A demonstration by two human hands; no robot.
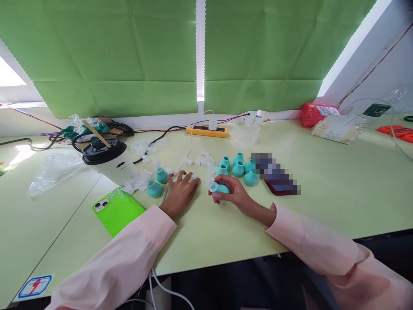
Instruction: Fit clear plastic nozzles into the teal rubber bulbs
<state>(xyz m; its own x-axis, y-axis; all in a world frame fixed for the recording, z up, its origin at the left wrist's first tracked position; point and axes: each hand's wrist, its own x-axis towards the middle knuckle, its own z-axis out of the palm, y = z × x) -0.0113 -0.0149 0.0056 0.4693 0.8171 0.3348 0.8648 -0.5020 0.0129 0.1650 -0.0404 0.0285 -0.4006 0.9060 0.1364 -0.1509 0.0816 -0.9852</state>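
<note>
Gripping a small teal bulb point(222, 189), the right hand point(227, 191) holds it on its side just above the table point(200, 241), its mouth turned left. Beyond it stands a cluster of similar bulbs point(238, 168), next to a dark phone point(280, 176). The left hand point(181, 192) reaches palm-down, fingers spread, among small clear pieces point(205, 159) — whether it pinches one, I cannot tell. Two more bulbs point(154, 188) stand to its left — near a green phone point(119, 211).

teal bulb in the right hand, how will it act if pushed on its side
Laid on its side, the teal bulb would likely roll in a curve, its belly being wider than its neck. Its rubbery-looking surface suggests some give, its small size little weight.
</note>
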